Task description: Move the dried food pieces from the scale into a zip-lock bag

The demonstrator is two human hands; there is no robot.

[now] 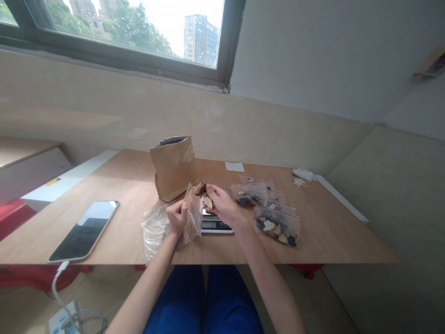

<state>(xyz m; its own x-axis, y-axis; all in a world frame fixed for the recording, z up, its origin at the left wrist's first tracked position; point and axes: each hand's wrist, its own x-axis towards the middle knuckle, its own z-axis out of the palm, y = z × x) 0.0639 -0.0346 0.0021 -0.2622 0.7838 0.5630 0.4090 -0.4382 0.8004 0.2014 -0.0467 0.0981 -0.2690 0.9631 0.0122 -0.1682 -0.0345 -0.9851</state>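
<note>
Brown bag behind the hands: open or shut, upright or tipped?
Open and upright: the bag stands on its base, its dark inside showing at the top.

The bags point(195, 214) look glossy plastic, the pouch point(175, 168) matt paper.

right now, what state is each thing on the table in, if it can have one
Tall brown paper bag, upright, top open
Clear thin plastic bag, gripped in the left hand
Brown and pale dried slices, held in the right hand
White digital scale, partly covered, reading too small to tell
Clear red-edged plastic pouches, lying down, seals unclear
Pale-edged smartphone, face up, white cable plugged in
</note>
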